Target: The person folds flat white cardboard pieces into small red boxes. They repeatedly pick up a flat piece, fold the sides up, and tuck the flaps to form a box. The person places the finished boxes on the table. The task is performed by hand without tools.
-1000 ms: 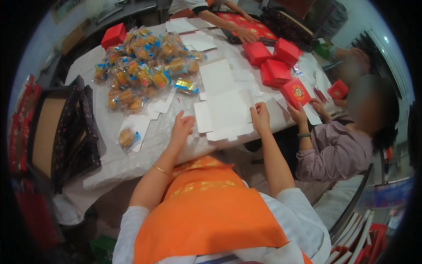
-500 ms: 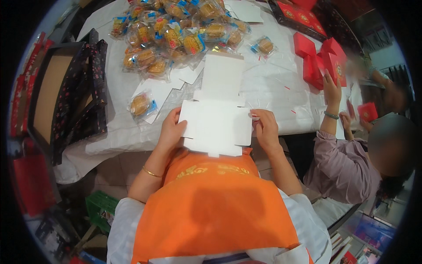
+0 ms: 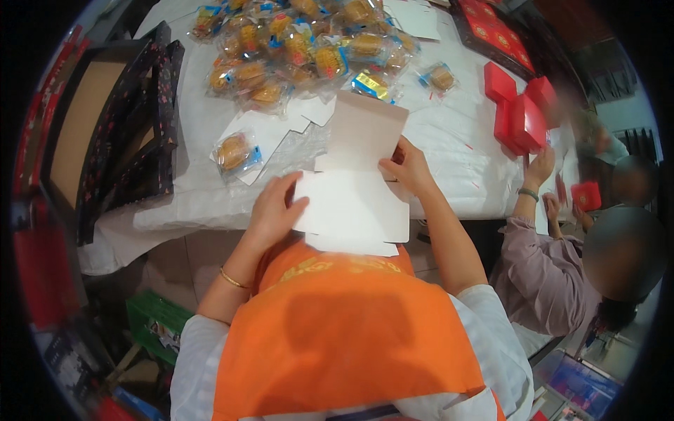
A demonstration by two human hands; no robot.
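Note:
An unfolded white paper box [image 3: 354,207] lies at the near table edge, over my lap, its long far panel [image 3: 366,126] tilted up. My left hand [image 3: 274,210] is at its left side, thumb and forefinger curled about the edge with a gap between them. At the fold of the far panel, my right hand [image 3: 411,168] pinches the right edge between thumb and fingers. Beyond my left hand lies a wrapped round pastry [image 3: 235,153] on flat white card [image 3: 277,137].
A heap of wrapped pastries [image 3: 295,52] covers the far table, with a single pastry [image 3: 440,77] to its right. Dark patterned boxes [image 3: 112,133] stand at left. Red boxes [image 3: 519,116] lie near a co-worker's hand [image 3: 540,167] at right. A green crate [image 3: 154,323] is below left.
My right hand has moved from the right side flap up to the far panel's fold. The far panel is tilted more, leaning right. My left thumb and forefinger have shifted along the left edge.

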